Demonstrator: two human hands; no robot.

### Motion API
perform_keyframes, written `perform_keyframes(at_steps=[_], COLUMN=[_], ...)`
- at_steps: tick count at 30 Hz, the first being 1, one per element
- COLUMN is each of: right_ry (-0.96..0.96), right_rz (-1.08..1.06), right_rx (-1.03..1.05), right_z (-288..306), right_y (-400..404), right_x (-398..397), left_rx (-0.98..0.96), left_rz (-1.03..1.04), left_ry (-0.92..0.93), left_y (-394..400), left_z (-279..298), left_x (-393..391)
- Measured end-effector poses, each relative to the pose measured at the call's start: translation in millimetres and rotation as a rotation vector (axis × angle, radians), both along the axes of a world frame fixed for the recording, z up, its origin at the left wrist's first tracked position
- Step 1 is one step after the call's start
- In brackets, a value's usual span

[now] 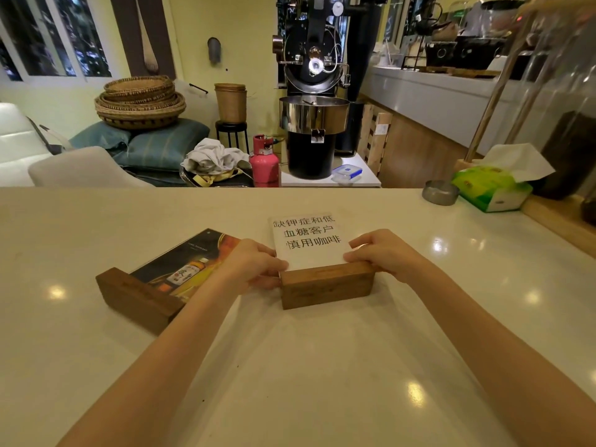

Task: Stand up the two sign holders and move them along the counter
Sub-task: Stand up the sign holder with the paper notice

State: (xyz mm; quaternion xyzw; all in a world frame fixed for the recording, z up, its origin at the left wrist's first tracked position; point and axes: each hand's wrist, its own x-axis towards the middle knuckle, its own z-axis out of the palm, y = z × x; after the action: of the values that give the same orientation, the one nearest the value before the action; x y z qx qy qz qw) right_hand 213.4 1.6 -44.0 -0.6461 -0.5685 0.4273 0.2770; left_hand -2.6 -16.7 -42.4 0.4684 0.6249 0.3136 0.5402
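Sign holder point(325, 287): heavy wooden base, thin stiff panel; left hand point(258, 266) and right hand point(380, 256) curl closed around the base ends, best hold.

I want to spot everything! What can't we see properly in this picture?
- Head view: the left hand hides the near right corner of the bottle sign holder.
- Both hands cover the side edges of the white sign holder; right hand.
- The bottle label is too small to read.

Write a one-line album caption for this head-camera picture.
Both hands, left and right, grip the white-text sign holder lying flat on the counter.
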Motion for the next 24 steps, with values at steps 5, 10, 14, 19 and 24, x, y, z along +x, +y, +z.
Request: perform_keyframes(at_steps=[5, 10, 14, 19, 24], right_ry=[0.082, 0.193, 0.221, 0.203, 0.152], right_rz=[-0.02, -0.026, -0.047, -0.038, -0.04], right_rx=[0.113, 0.312, 0.42, 0.479, 0.518], right_z=[3, 6, 2, -3, -8], right_y=[0, -2, -5, -8, -12], right_x=[3, 7, 8, 11, 13], left_rx=[0.175, 0.41, 0.605, 0.699, 0.75], left_rz=[0.052, 0.073, 0.066, 0.038, -0.06], left_ry=[-0.079, 0.029, 0.166, 0.236, 0.327], left_y=[-2, -2, -7, -11, -10], left_z=[7, 8, 3, 2, 2], left_x=[3, 9, 15, 16, 11])
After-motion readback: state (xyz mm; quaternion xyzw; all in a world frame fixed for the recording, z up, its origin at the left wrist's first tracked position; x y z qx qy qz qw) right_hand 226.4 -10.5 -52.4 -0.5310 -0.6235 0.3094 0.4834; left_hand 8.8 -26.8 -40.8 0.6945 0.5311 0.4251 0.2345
